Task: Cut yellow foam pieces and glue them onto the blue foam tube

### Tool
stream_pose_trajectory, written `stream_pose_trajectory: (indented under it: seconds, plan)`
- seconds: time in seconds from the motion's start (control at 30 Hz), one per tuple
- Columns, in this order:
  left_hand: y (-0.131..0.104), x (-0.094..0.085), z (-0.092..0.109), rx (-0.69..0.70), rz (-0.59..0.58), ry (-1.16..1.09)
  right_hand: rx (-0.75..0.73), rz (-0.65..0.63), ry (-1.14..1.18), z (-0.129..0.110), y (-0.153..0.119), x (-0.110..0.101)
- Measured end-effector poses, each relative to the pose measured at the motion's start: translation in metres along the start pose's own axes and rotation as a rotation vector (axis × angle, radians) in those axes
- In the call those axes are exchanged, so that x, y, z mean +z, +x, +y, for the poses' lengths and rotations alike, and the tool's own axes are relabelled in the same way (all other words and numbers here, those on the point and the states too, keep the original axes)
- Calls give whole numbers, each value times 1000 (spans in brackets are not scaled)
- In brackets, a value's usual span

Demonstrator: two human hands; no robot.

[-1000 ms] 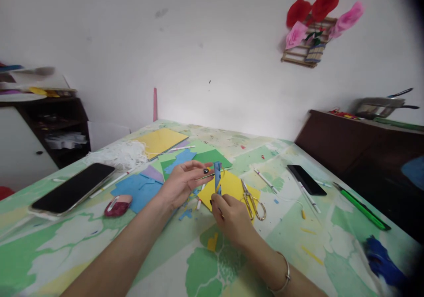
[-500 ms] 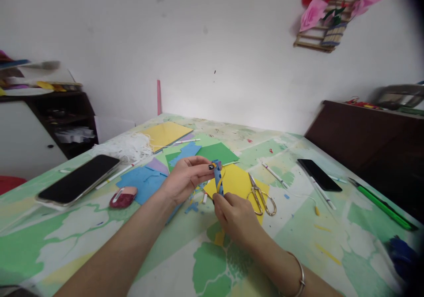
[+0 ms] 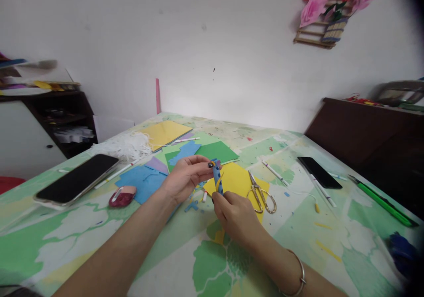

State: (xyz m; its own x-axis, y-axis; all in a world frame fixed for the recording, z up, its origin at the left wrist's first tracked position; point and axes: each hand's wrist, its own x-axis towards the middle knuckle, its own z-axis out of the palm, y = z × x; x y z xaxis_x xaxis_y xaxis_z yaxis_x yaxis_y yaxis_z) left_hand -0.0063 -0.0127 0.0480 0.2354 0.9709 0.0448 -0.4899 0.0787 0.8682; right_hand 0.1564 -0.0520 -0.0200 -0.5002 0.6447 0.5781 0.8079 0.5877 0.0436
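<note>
Between my two hands is a small blue paper strip [image 3: 217,178] with dark spots and a thin curling yellow piece along it. My left hand [image 3: 187,178] pinches its top end between thumb and fingers, beside a bit of purple and orange. Lower down, the fingers of my right hand [image 3: 236,213] are closed on its bottom end. Just past my right hand, gold-handled scissors [image 3: 260,193] lie on yellow paper [image 3: 235,178]. Blue paper scraps [image 3: 191,206] are scattered under my left hand.
Left of my hands lie a phone [image 3: 77,180], a maroon-and-pink case [image 3: 122,196], blue sheets [image 3: 142,182] and white shredded strands [image 3: 124,146]. To the right are felt-tip pens [image 3: 274,172], a black phone [image 3: 319,172] and a green cutter [image 3: 384,202]. A dark cabinet [image 3: 364,147] borders the table.
Both hands keep their hold on the blue strip almost unmoved. The yellow piece on it has shifted slightly, and the camera view has moved a little.
</note>
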Motion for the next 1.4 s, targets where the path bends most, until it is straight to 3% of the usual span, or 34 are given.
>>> stream_pose_trajectory:
  seconds: [1.4]
  plan:
    - [-1, 4, -12, 38, 0, -60, 39, -30, 6, -1, -2, 3]
